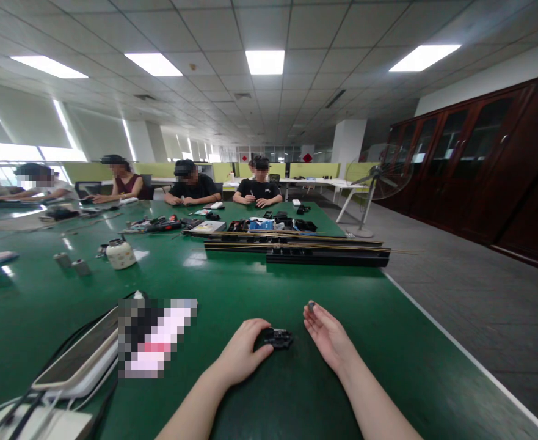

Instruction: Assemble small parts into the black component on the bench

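On the green tabletop in front of me, my left hand (pixel 245 349) curls its thumb and fingers around the left end of a small black mechanical part (pixel 278 338). Some lighter metal shows along the top of that part, but its exact kind is too small to make out. To the right, my right hand (pixel 327 335) is raised a little, palm turned inward. Between its thumb and fingertips it pinches a small grey piece (pixel 311 305). The two hands are apart, and the grey piece does not touch the black part.
Long black rails (pixel 328 258) with thin brass-coloured rods lie across the table ahead. A phone (pixel 83 348) with cables is at left, near a round patterned jar (pixel 121 253) and two metal cylinders (pixel 80 267). Several people sit beyond; a fan (pixel 374 177) stands right of the table.
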### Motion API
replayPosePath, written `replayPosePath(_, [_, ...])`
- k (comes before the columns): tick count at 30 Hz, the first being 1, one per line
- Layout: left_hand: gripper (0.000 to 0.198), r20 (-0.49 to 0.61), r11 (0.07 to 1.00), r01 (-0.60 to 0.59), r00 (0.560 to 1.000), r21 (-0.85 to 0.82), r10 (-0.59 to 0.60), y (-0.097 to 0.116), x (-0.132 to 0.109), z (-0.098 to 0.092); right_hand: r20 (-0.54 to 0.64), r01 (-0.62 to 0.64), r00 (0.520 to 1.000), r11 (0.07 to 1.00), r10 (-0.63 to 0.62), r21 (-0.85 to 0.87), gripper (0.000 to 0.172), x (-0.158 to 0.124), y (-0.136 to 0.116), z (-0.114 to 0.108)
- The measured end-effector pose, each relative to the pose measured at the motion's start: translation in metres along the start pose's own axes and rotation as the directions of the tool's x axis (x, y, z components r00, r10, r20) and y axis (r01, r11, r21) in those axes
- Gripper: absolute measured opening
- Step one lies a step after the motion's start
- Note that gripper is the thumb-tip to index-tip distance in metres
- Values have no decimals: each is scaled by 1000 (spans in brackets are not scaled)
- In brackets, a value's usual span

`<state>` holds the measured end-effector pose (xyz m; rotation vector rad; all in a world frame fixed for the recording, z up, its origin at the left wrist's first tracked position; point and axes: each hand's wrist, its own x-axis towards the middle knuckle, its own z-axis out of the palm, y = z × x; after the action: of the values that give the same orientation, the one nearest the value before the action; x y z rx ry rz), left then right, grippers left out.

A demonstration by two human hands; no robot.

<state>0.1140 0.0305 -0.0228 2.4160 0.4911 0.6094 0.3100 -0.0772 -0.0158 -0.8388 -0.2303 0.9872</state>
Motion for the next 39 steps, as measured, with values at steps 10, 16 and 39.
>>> replayPosePath(10, [34, 7, 1000, 5, 1000, -5, -5, 3, 2, -2, -8, -48, 999, 995, 49, 92, 17, 5, 1, -6])
replayPosePath(16, [34, 5, 1000, 12, 1000, -4, -12, 3, 2, -2, -7, -51, 999, 994, 52, 92, 17, 5, 0, -6])
replayPosePath(39, [34, 0, 1000, 0, 1000, 3, 0, 2, 1, -1, -14, -36, 999, 999, 36, 34, 14, 5, -1, -7])
